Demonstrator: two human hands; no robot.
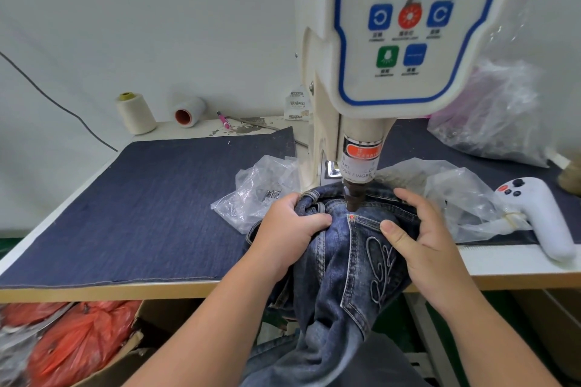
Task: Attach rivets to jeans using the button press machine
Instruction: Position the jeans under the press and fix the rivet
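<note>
1. Head view looks down on our two bare hands at the cream button press machine (393, 50), whose blue-bordered control panel (412, 9) carries blue, green and red buttons.
2. We hold the dark blue denim jeans (345, 264) bunched at the table's front edge, with the upper corner of the white-stitched back pocket (367, 248) lying just beside the machine's dark brown punch tip (353, 198).
3. Our left hand (287, 232) is curled tight around a gathered fold of the jeans near the waistband, fingers wrapped over the cloth.
4. Our right hand (418, 236) is half open, thumb pressing on the pocket and fingers spread over the denim behind it.
5. We cannot tell whether a rivet sits under the punch; the fabric and punch hide that spot.
6. A dark navy denim mat (141, 210) covers the pale work table (515, 264).
7. Crumpled clear plastic bags (257, 192) lie on both sides of the machine, the left one holding small metal pieces.
8. A white handheld controller with a red button (544, 214) rests on the table to the right.
9. At the back left stand a cream thread cone (135, 113) and a white spool lying on its side (190, 110), near a pink pen (224, 120).
10. Red plastic bags (78, 336) fill a cardboard box under the table.
</note>
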